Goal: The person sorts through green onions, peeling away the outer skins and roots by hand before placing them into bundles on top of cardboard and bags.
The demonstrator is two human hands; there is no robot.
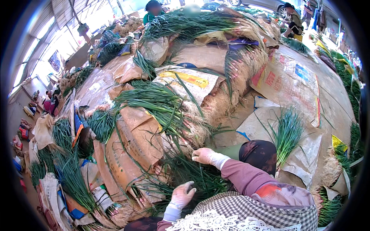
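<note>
My right hand (211, 158), in a thin pale glove, is beside the root ends of a pile of green onions (152, 102). Its fingers are curled together, and what they may hold is hidden. My left hand (182, 196), gloved too, hovers low over loose green onion leaves (202, 179) in front of me, its fingers apart and nothing seen in them. The onions in the pile have long green tops, pinkish-white stems and shaggy pale roots. To the right of my knee, a small bundle of green onions (289, 134) rests on sacking.
Brown paper sacks (129, 150) lie under and between the heaps. A big stack of green onions (189, 25) rises at the far side, with a person (153, 11) behind it. More bundles (73, 177) lie at left. Another person (295, 23) sits at far right.
</note>
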